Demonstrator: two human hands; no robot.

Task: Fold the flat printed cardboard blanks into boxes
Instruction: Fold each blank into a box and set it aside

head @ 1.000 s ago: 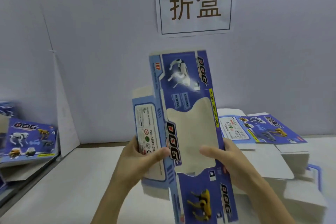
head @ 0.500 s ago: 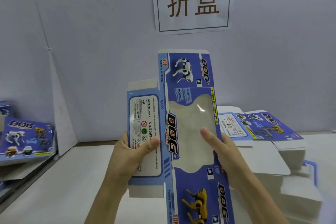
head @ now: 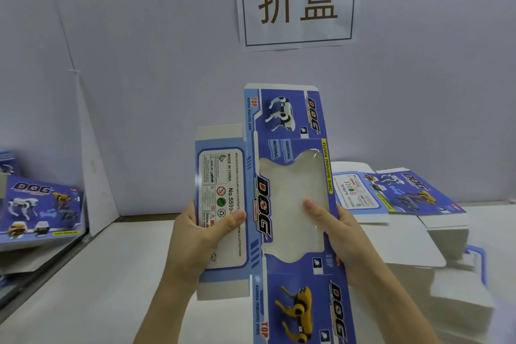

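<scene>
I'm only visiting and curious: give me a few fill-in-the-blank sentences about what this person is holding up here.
The big word printed along the cardboard blank is ____.
The left hand pinches its white label panel, while the right hand lays its thumb on the clear ____.
The toy dog pictured at the blank's top is white; the one at the bottom is ____.
The sign on the wall shows ____ large characters.
Missing words: DOG; window; yellow; two.
</scene>
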